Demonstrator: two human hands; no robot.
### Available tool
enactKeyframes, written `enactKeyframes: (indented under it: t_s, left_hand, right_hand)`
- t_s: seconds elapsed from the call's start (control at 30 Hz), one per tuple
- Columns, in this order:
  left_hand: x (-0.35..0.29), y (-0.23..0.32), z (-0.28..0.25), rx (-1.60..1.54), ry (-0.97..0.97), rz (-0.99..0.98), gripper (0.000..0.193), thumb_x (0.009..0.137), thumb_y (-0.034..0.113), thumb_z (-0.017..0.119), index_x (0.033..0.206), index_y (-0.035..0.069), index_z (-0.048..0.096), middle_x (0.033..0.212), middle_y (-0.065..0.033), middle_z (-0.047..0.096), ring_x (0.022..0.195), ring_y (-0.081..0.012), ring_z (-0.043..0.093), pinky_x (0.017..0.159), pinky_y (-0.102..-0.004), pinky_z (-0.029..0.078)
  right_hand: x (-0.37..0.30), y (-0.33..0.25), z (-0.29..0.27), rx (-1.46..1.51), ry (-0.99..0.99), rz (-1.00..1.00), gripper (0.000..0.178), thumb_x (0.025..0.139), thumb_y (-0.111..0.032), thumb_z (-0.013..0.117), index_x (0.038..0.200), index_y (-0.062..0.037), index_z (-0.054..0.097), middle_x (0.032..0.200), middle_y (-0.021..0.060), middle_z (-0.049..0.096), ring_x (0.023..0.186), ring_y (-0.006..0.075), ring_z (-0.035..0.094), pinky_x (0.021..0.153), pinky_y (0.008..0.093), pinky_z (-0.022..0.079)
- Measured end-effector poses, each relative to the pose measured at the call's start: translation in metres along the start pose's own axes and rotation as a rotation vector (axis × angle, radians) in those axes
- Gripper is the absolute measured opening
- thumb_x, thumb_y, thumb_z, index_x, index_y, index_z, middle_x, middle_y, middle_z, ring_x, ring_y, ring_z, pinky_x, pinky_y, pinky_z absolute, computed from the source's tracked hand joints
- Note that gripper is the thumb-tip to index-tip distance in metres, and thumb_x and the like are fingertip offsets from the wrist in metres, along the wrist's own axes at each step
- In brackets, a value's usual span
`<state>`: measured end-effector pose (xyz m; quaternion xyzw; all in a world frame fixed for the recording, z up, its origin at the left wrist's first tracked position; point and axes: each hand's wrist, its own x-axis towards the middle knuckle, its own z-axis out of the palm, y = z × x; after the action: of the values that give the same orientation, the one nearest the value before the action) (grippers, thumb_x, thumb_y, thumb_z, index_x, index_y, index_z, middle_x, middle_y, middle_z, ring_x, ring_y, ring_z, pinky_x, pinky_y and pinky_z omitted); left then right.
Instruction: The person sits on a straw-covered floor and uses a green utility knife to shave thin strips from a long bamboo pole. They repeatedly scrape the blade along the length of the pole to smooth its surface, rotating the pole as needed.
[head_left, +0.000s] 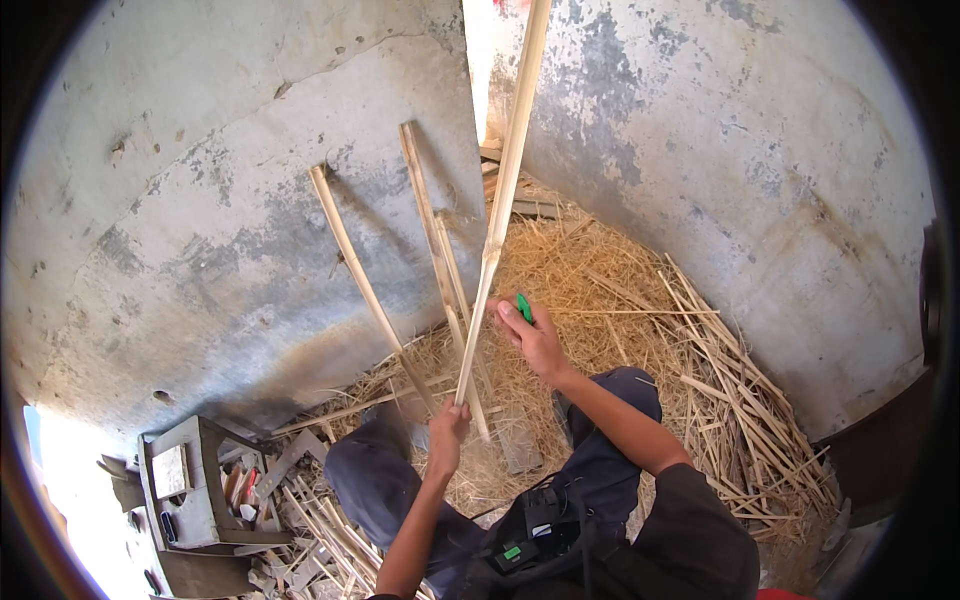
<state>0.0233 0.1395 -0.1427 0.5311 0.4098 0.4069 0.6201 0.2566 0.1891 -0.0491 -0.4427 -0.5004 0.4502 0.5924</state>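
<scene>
A long, pale split bamboo strip (511, 160) slants up from between my legs to the top edge of the view, with a joint about halfway along it. My left hand (447, 440) is closed round its lower end. Just right of the strip, my right hand (537, 343) is closed on a green-handled tool (524, 307). Fingers hide most of that tool, so its blade or working end cannot be made out. The right fingertips come close to the strip; whether they touch it is unclear.
Two bamboo pieces (352, 255) (425, 205) lean on the worn left wall (230, 130). Straw-like shavings (590, 275) cover the floor ahead. Thin bamboo strips (745, 420) are heaped at right. A grey wooden stool (190, 485) with scraps stands at lower left.
</scene>
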Motion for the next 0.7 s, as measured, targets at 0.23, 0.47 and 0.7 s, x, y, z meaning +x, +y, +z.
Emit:
enactKeyframes:
  t_s: [0.23, 0.47, 0.7]
  left_hand:
    - [-0.016, 0.023, -0.009, 0.006, 0.101, 0.021, 0.031, 0.108, 0.031, 0.044, 0.090, 0.010, 0.056, 0.074, 0.0057, 0.046, 0.062, -0.0060, 0.038, 0.057, -0.0283, 0.029]
    - [-0.031, 0.031, -0.018, 0.018, 0.140, 0.106, 0.030, 0.110, 0.025, 0.045, 0.089, 0.006, 0.057, 0.072, 0.0050, 0.046, 0.060, -0.0060, 0.037, 0.055, -0.0284, 0.028]
    - [-0.046, 0.040, -0.021, 0.330, 0.225, 0.297, 0.027, 0.107, 0.017, 0.047, 0.087, -0.001, 0.055, 0.068, -0.0041, 0.045, 0.063, -0.0137, 0.042, 0.059, -0.0340, 0.037]
  right_hand:
    - [0.000, -0.011, -0.024, -0.472, -0.165, -0.189, 0.040, 0.117, -0.037, 0.051, 0.130, -0.0100, 0.078, 0.129, 0.0124, 0.071, 0.114, 0.0255, 0.069, 0.101, 0.0411, 0.053]
    - [-0.005, 0.000, -0.050, -1.200, -0.048, -0.269, 0.051, 0.117, -0.051, 0.042, 0.142, -0.0219, 0.075, 0.161, 0.0185, 0.049, 0.164, 0.0400, 0.023, 0.132, 0.0622, -0.003]
    - [0.000, -0.029, -0.067, -0.676, 0.014, -0.297, 0.060, 0.118, -0.054, 0.036, 0.145, -0.0154, 0.072, 0.167, 0.0195, 0.046, 0.165, 0.0382, 0.024, 0.132, 0.0604, 0.016]
